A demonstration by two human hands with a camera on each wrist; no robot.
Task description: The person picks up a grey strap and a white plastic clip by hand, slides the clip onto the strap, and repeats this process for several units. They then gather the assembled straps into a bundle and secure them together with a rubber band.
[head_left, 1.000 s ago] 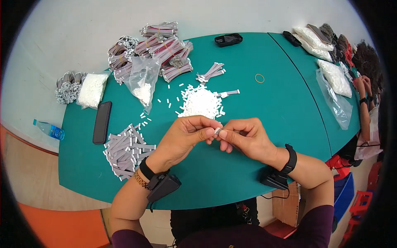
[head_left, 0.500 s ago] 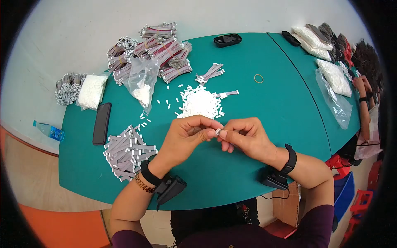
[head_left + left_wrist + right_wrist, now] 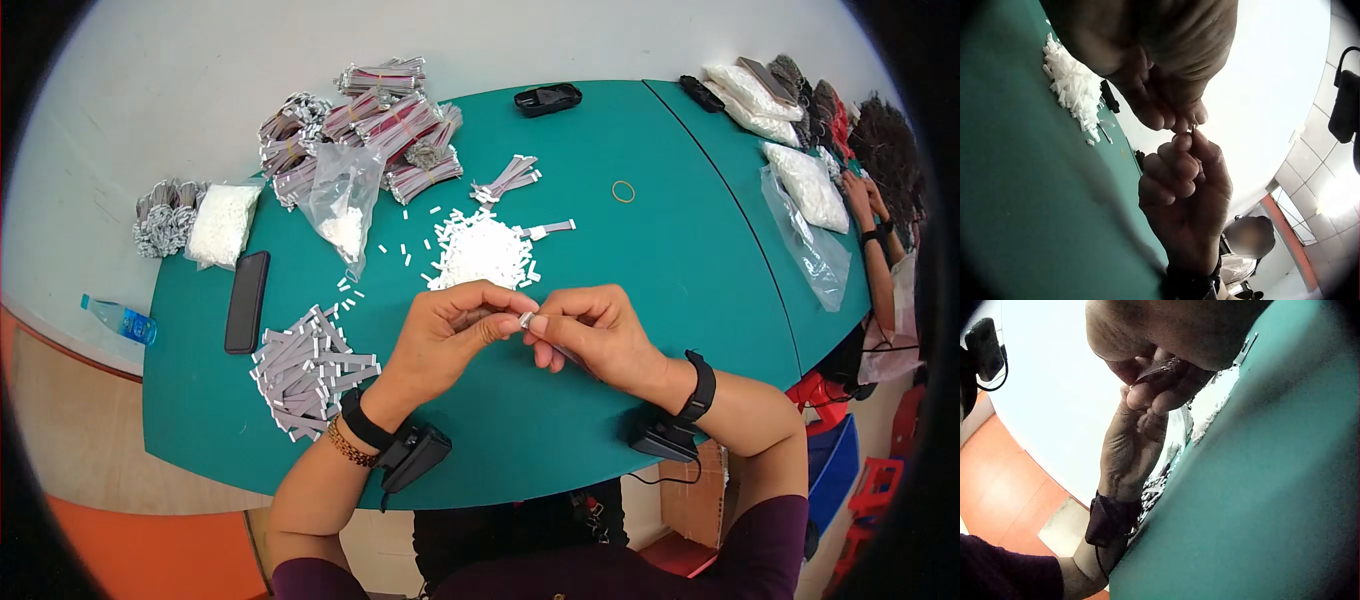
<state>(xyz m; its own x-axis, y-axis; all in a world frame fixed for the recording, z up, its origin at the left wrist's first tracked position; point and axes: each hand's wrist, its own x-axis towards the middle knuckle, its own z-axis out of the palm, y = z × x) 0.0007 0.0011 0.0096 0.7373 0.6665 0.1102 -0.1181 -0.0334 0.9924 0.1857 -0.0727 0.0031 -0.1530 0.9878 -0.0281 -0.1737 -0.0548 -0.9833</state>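
Over the near middle of the table, my two hands meet fingertip to fingertip. My left hand [image 3: 440, 335] pinches a small white connector [image 3: 526, 320] between thumb and forefinger. Thumb and forefinger of my right hand [image 3: 605, 335] grip the same end, where a flat grey ribbon cable [image 3: 1159, 371] runs back under its palm. Fingers hide most of the joint. Just beyond the hands lies a heap of small white connectors [image 3: 480, 250]. Left of my left wrist, grey ribbon cables with white ends [image 3: 310, 375] lie in a loose pile.
Banded cable bundles [image 3: 400, 125] are stacked at the back left, near a clear bag [image 3: 345, 190] of white pieces. A phone [image 3: 247, 302], a full white bag [image 3: 222, 225], a rubber band [image 3: 623, 191] and a black case [image 3: 548, 98] also lie about. Another person's hands [image 3: 865, 200] work at right.
Both hands keep their grip at almost the same spot. The connector has turned slightly between the fingertips, and a grey strip now shows under the right hand.
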